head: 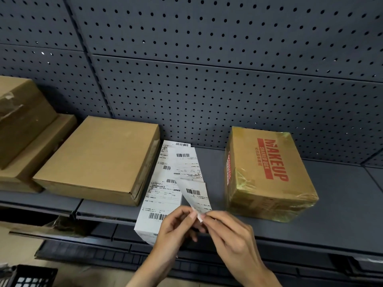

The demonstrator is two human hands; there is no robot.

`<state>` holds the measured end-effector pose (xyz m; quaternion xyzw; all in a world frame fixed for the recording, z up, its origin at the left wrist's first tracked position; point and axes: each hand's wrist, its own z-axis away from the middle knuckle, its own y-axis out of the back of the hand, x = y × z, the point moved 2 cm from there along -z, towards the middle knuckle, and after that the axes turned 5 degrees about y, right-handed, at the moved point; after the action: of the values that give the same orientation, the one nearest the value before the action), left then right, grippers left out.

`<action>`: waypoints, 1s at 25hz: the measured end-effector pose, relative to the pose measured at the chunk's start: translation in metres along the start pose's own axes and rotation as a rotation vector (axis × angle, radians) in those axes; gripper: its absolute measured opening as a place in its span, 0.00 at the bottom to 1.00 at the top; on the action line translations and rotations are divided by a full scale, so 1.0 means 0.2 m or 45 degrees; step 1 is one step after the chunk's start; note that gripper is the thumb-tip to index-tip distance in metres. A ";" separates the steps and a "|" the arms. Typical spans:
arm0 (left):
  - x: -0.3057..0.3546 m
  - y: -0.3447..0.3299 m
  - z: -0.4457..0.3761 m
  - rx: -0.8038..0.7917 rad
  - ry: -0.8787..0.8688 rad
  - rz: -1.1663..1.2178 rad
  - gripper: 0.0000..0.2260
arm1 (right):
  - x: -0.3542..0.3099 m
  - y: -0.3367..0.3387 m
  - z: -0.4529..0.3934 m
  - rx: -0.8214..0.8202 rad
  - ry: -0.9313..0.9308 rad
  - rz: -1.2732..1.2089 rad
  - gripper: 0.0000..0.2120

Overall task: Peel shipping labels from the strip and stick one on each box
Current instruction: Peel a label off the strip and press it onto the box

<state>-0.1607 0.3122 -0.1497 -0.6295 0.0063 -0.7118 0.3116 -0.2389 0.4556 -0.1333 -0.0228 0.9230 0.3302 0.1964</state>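
Your left hand and right hand both have a pinching grip on the near corner of the label strip, which runs away across the shelf between the plain box and the printed box.

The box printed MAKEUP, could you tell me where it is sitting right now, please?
In the head view, the MAKEUP box stands on the grey shelf right of centre, just right of the label strip and beyond the right hand.
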 end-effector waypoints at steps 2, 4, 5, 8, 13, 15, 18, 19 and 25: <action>0.00 0.00 0.00 -0.014 0.029 0.053 0.21 | 0.00 0.00 0.00 0.011 0.003 -0.019 0.08; 0.00 0.00 0.00 -0.031 0.022 0.022 0.22 | 0.00 0.00 0.00 0.013 0.007 -0.039 0.09; 0.01 -0.01 0.01 -0.031 0.017 -0.002 0.22 | 0.00 0.00 0.00 0.012 0.009 -0.040 0.08; 0.00 -0.01 0.01 -0.014 0.022 0.024 0.20 | 0.01 0.00 0.01 0.010 0.010 -0.034 0.08; 0.01 -0.02 0.02 -0.010 -0.025 0.000 0.14 | 0.02 0.01 0.00 0.002 -0.005 -0.055 0.07; 0.01 -0.02 0.02 -0.005 -0.034 0.003 0.13 | 0.02 0.01 0.00 -0.002 -0.022 -0.061 0.09; 0.01 -0.02 0.01 0.017 -0.051 -0.008 0.12 | 0.02 0.00 0.00 -0.008 -0.028 -0.052 0.09; 0.01 -0.02 0.01 0.024 -0.061 -0.018 0.11 | 0.02 0.00 0.00 -0.012 -0.029 -0.051 0.09; 0.01 -0.03 0.00 0.055 -0.074 -0.010 0.17 | 0.02 0.01 -0.01 -0.020 -0.028 -0.057 0.08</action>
<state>-0.1621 0.3156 -0.1452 -0.6429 -0.0205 -0.6945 0.3224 -0.2424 0.4559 -0.1330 -0.0412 0.9173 0.3333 0.2137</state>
